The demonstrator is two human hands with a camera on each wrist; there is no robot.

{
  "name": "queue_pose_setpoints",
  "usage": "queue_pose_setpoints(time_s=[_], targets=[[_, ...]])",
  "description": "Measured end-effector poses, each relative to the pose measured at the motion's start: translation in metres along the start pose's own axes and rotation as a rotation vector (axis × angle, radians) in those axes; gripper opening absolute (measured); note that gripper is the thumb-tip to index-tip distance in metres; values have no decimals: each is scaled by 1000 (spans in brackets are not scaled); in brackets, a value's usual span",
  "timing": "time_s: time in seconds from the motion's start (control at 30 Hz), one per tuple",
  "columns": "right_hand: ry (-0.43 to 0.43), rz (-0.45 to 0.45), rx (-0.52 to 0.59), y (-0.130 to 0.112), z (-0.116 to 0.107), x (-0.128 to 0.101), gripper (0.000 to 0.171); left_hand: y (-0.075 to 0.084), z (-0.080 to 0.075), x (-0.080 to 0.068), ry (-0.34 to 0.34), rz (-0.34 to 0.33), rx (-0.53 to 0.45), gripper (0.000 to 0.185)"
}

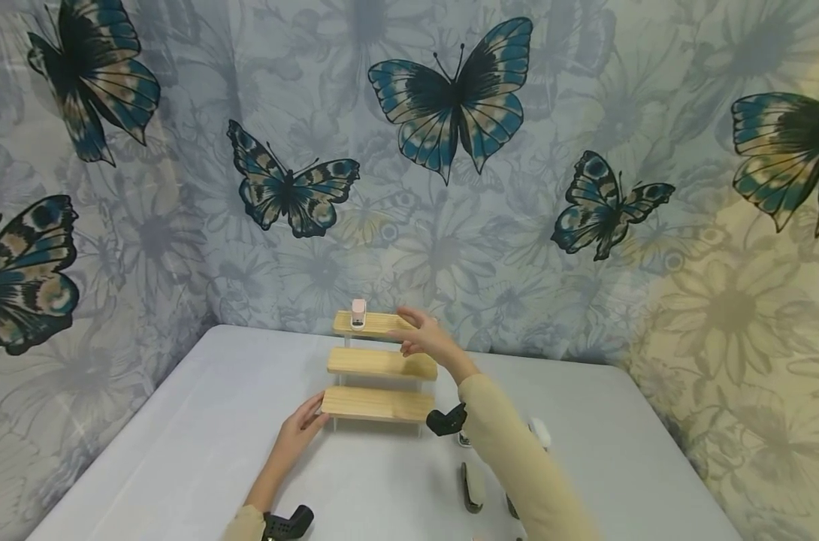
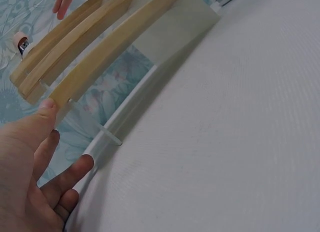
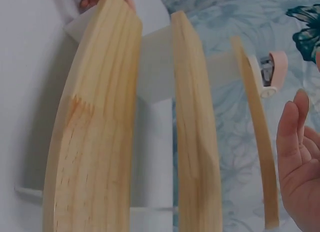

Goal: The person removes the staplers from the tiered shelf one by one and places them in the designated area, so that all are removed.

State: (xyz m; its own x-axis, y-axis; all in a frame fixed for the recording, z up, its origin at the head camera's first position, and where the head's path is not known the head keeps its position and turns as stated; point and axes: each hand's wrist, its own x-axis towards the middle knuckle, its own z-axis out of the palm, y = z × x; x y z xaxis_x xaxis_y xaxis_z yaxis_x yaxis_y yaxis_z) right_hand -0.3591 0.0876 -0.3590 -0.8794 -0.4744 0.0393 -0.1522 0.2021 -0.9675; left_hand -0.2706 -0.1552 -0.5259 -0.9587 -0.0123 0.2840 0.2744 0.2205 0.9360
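Hands at a three-step wooden shelf (image 1: 380, 364) mid-table.
Left hand (image 1: 300, 430), fingers relaxed, touches the bottom step's left end at seven o'clock; right hand (image 1: 424, 336), open and empty, hovers by the top step, pink stapler (image 1: 358, 313) at eleven o'clock.

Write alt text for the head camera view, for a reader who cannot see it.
A person's left hand touches the left end of the bottom step of a three-step wooden shelf on a white table, while the right hand hovers open by the top step. A small pink stapler stands on that top step; butterfly-print fabric hangs behind.
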Motion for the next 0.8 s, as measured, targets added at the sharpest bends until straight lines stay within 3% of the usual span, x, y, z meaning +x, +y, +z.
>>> queue_pose_setpoints(time_s=[0.23,0.37,0.53,0.8], targets=[[-32,11,123,15,22,18,73,-3,-1,-4,10,-19,-24,45],[30,-11,172,18,33,26,77,-3,1,-3,2,33,-20,44],[83,-33,211,18,40,38,73,-2,2,-1,27,32,-11,44],[41,82,393,-3,49,48,77,-2,-1,1,17,49,-13,42]])
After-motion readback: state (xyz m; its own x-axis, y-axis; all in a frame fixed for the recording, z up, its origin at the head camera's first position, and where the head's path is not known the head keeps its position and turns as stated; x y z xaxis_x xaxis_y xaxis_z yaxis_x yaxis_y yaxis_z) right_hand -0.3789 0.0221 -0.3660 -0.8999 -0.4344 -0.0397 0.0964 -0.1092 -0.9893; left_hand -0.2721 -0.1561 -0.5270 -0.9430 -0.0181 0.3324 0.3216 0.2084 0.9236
